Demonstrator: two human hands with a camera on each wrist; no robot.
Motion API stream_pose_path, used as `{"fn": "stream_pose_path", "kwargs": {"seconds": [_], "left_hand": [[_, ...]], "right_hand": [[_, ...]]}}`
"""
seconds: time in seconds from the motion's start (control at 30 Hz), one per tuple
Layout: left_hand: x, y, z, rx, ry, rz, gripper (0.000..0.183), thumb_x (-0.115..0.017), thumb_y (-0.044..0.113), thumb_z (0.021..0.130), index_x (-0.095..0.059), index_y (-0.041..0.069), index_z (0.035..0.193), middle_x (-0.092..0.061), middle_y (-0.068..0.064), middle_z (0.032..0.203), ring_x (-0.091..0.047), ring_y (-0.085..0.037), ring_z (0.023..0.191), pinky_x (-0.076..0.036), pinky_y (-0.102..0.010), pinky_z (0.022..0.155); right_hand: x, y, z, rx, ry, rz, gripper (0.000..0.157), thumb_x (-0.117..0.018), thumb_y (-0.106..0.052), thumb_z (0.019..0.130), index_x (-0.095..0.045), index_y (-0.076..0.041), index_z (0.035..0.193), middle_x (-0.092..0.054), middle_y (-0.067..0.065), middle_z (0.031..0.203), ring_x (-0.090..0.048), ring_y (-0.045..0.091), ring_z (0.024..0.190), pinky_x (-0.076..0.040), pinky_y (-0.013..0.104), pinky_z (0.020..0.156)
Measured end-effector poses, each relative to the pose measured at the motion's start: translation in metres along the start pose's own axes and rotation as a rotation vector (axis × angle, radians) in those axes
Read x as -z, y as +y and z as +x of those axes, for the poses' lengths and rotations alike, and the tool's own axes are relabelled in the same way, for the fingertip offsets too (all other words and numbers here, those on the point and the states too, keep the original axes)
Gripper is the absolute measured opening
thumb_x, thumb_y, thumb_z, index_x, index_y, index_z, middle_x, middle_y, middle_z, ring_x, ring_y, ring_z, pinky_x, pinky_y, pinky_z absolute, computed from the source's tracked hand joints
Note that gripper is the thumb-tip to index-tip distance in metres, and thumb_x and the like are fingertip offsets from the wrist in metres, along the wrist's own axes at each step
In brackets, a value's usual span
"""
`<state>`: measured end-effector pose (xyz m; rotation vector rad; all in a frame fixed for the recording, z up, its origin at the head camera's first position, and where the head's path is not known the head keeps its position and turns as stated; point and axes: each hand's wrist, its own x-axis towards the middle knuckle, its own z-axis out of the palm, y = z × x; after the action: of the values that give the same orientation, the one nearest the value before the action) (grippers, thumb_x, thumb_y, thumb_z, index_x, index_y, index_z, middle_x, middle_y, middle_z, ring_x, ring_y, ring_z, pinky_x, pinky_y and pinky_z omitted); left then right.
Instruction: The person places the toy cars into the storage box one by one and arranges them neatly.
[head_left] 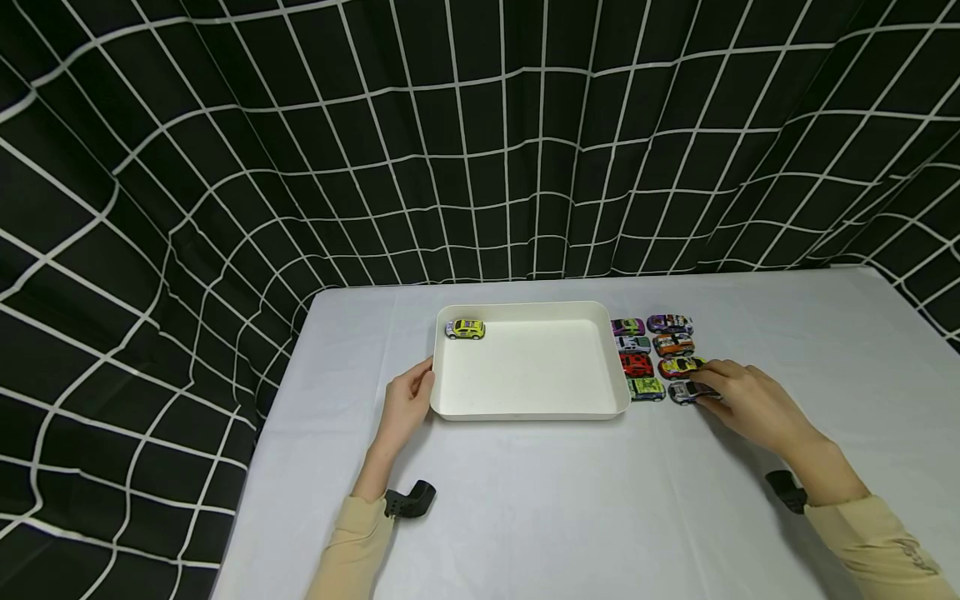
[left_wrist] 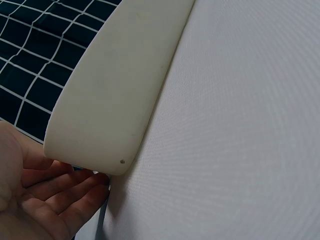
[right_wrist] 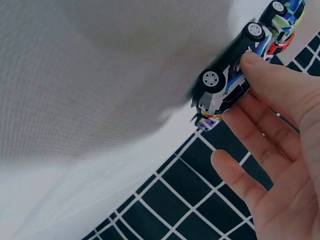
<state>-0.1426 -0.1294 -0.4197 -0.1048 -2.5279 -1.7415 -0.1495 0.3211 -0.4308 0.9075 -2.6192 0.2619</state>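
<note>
A white rectangular tray [head_left: 525, 417] lies on the table, with a yellow toy car [head_left: 467, 329] in its back left corner. My left hand [head_left: 408, 398] touches the outside of the tray's left wall; in the left wrist view its fingers [left_wrist: 82, 197] lie against the corner, part of the thumb hidden behind it. At the right, my right hand [head_left: 750, 404] pinches a silver-and-black toy car [head_left: 681, 392] at the front of the right column of cars. In the right wrist view the thumb [right_wrist: 265, 70] presses its side, with fingers behind it.
Toy cars stand in two columns right of the tray, among them a red one [head_left: 637, 365], an orange one [head_left: 673, 345] and a yellow-and-red one [head_left: 678, 367]. A white cloth covers the table [head_left: 540, 517]. Black curtains with white grid lines [head_left: 480, 142] hang behind and beside it.
</note>
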Motion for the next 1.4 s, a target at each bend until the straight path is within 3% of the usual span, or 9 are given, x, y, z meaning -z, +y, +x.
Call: {"fn": "stream_pose_path", "kwargs": {"seconds": [0.3, 0.53, 0.93, 1.13, 1.4], "left_hand": [[-0.005, -0.037, 0.012, -0.006, 0.018, -0.012, 0.033, -0.047, 0.004, 0.096, -0.05, -0.009, 0.126, -0.055, -0.027, 0.121, -0.059, -0.034, 0.105, -0.052, -0.037, 0.083], [-0.005, -0.037, 0.012, 0.008, 0.027, -0.003, 0.033, -0.047, 0.005, 0.096, -0.051, -0.007, 0.127, -0.056, -0.024, 0.122, -0.06, -0.029, 0.104, -0.052, -0.028, 0.082], [-0.005, -0.038, 0.012, 0.007, 0.02, 0.004, 0.033, -0.046, 0.005, 0.097, -0.051, -0.008, 0.127, -0.056, -0.025, 0.122, -0.06, -0.03, 0.105, -0.052, -0.029, 0.082], [-0.003, -0.038, 0.012, -0.01, 0.018, -0.007, 0.033, -0.047, 0.004, 0.096, -0.051, -0.008, 0.127, -0.055, -0.025, 0.122, -0.06, -0.03, 0.105, -0.052, -0.029, 0.082], [-0.003, -0.039, 0.014, -0.021, 0.019, -0.013, 0.033, -0.047, 0.003, 0.096, -0.051, -0.009, 0.126, -0.055, -0.025, 0.121, -0.06, -0.03, 0.106, -0.052, -0.029, 0.082]], "right_hand": [[0.006, 0.0, 0.003, 0.016, 0.003, -0.023, 0.036, -0.081, -0.002, 0.056, -0.068, 0.0, 0.09, -0.064, 0.014, 0.087, -0.061, 0.032, 0.078, -0.049, 0.048, 0.061], [0.014, -0.002, 0.014, 0.048, 0.037, -0.022, 0.035, -0.082, -0.002, 0.056, -0.067, 0.001, 0.088, -0.063, 0.013, 0.085, -0.061, 0.03, 0.075, -0.05, 0.046, 0.06], [0.027, -0.015, 0.051, 0.037, 0.005, -0.027, 0.031, -0.081, -0.001, 0.062, -0.068, 0.003, 0.09, -0.063, 0.015, 0.087, -0.061, 0.031, 0.077, -0.049, 0.047, 0.063], [0.028, -0.025, 0.074, 0.037, -0.016, -0.008, 0.028, -0.079, -0.002, 0.065, -0.069, 0.003, 0.091, -0.064, 0.018, 0.09, -0.061, 0.033, 0.081, -0.05, 0.048, 0.069], [0.022, -0.034, 0.101, 0.082, -0.04, -0.015, 0.024, -0.079, -0.005, 0.068, -0.069, 0.001, 0.09, -0.063, 0.013, 0.085, -0.06, 0.027, 0.074, -0.051, 0.043, 0.066]]}}
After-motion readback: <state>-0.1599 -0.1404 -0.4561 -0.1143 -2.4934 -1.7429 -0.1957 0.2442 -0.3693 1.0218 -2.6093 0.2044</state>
